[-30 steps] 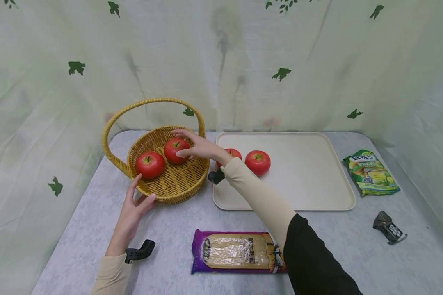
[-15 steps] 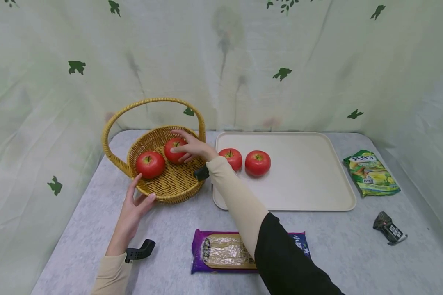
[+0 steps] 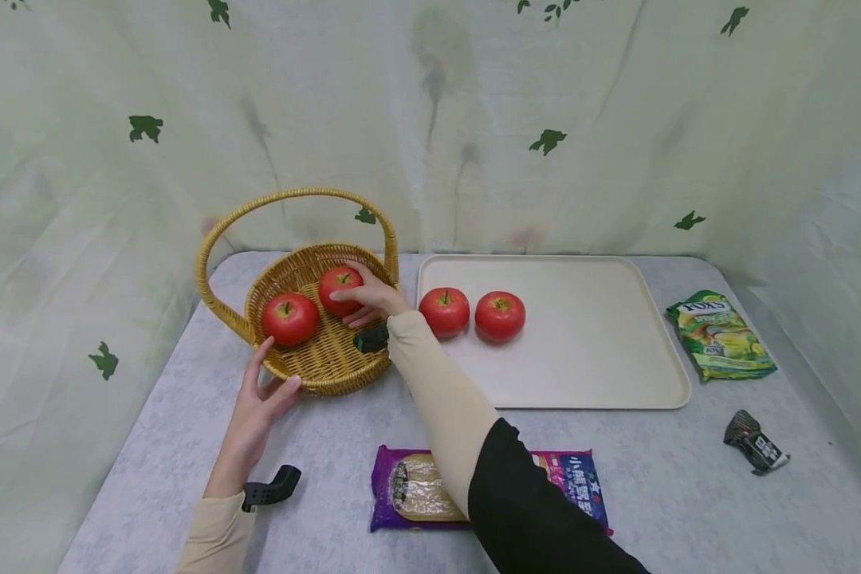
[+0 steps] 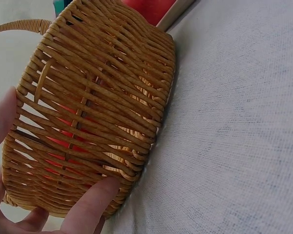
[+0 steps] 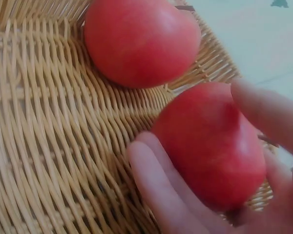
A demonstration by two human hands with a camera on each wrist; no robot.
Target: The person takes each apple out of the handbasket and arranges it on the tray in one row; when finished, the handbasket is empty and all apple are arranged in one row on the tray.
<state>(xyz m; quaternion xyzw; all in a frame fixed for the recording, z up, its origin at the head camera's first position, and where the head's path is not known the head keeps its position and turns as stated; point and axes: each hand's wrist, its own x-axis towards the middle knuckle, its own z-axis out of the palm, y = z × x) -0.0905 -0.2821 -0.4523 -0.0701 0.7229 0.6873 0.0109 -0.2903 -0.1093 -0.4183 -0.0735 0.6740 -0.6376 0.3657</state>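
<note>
In the head view a wicker basket [image 3: 330, 363] with a tall handle stands at the table's left. Two red apples lie inside it. My right hand [image 3: 373, 299] reaches in from the right with thumb and fingers around the rear apple [image 3: 336, 285]; the right wrist view shows this apple [image 5: 210, 146] between them. The other apple [image 3: 290, 319] sits to its left. My left hand [image 3: 257, 410] rests against the basket's near side, its fingers fairly straight and spread. In the left wrist view the fingers [image 4: 93, 204] touch the woven wall.
A cream tray [image 3: 581, 343] right of the basket bears two apples [image 3: 499, 316] near its left edge. A purple noodle packet [image 3: 416, 490] lies in front, partly under my right arm. At the right are a green snack bag [image 3: 721, 339] and a small black packet [image 3: 756, 442].
My right wrist and forearm have swung left, and the fingers have shifted around the rear apple. More of the tray's left apple shows. My left hand and the basket have stayed in place.
</note>
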